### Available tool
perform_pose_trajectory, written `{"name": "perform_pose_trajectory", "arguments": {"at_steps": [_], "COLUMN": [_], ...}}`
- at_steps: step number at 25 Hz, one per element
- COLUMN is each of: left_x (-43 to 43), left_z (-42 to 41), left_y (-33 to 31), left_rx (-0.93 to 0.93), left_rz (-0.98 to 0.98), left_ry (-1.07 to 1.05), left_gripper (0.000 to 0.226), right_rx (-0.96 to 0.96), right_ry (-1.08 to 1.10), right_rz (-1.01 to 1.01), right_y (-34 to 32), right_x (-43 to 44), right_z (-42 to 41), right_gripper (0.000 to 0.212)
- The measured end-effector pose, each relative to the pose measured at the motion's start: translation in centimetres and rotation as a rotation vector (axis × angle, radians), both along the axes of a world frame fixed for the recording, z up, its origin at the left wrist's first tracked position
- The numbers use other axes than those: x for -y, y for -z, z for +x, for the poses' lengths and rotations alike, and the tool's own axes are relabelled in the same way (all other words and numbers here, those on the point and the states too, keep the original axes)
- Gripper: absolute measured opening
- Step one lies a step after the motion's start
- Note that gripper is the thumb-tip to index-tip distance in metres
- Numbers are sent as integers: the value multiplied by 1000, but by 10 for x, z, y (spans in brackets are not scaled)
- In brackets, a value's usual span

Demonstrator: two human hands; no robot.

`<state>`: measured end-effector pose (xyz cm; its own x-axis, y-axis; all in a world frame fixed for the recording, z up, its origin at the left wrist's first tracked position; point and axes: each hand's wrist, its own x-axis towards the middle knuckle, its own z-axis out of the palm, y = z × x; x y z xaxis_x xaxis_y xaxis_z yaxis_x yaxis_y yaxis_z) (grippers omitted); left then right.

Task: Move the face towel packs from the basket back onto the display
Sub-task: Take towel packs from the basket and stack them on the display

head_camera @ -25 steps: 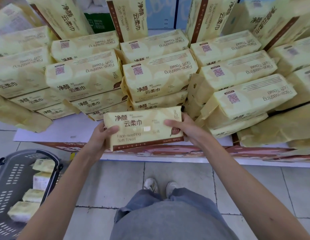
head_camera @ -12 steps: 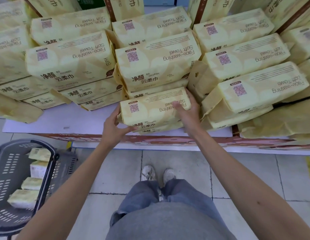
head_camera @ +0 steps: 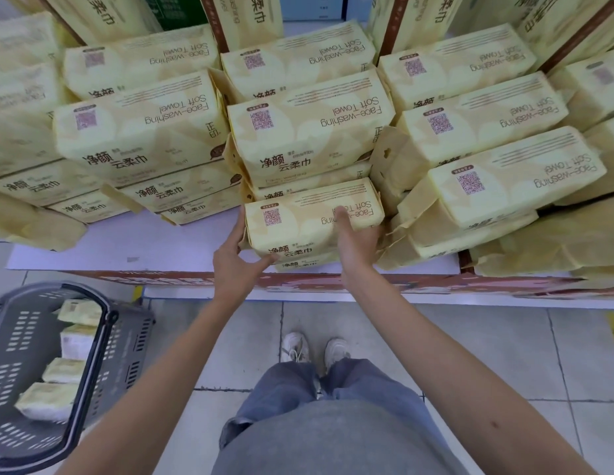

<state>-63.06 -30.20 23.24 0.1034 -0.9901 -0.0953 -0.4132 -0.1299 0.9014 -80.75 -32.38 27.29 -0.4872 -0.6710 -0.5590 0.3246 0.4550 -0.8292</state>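
Now the face towel pack is lying flat on another pack at the front of the display, just below the middle stack. The left hand is holding its left end, fingers running up the end and thumb at the front lower edge. The right hand is gripping its right end, thumb lying on top. Off to the left, the grey basket is sitting on the tiled floor, holding more packs.

You are standing in white sneakers on pale floor tiles; blue-grey trousers are covering your legs.
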Motion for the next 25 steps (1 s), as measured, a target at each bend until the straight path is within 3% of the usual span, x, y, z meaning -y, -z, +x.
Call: {"name": "perform_pose_trajectory", "arguments": {"at_steps": [15, 20, 23, 25], "left_x": [3, 0, -6, -16], "left_z": [-22, -19, -22, -27], "left_y": [-7, -7, -13, -18], "left_rx": [58, 60, 93, 124], "left_rz": [11, 13, 155, 302], "left_ry": [1, -4, -133, -225], "left_gripper": [100, 103, 118, 116], "right_rx": [-68, -93, -72, -63], "right_ry": [-98, -191, -300, -447], "right_rz": [44, 36, 92, 188], "right_y": [10, 11, 14, 19], "right_x": [-19, -32, -41, -46], "right_z": [-13, -16, -24, -30], "right_gripper": [63, 57, 56, 56]}}
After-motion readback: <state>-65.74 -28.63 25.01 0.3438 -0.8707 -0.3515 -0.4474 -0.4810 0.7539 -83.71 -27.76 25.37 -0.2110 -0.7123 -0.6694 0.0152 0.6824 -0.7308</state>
